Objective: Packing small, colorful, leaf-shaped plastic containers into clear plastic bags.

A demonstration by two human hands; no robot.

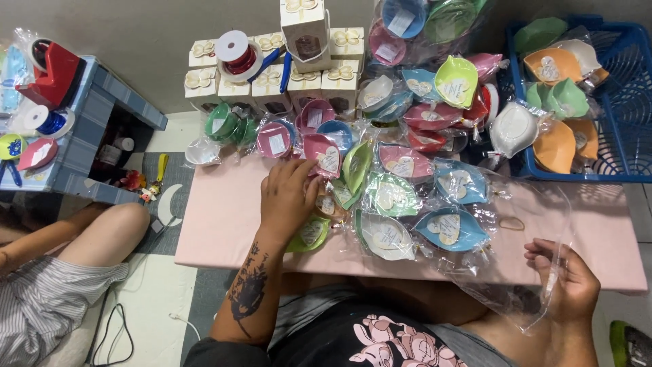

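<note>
I am resting my left hand [288,197] on the pink table [224,217], fingers spread and curled down over the wrapped leaf-shaped dishes in the middle of it; the fingertips are touching a pink wrapped dish [324,158], and a light green wrapped dish [311,233] is lying just under my wrist, at the table's near edge. I cannot tell whether the fingers are actually pinching anything. My right hand [567,282] is hanging at the table's near right corner, thumb and fingers pressed together on a large clear plastic bag [523,231], which is draping over the table's right half and down past its near edge. Beside my left hand on the table, a white wrapped dish [384,236] and a blue wrapped dish [449,230] are lying side by side. Beyond the table's far edge, white gift boxes [272,85] are standing in rows, and off its far right corner a blue basket [628,102] is holding more wrapped dishes
</note>
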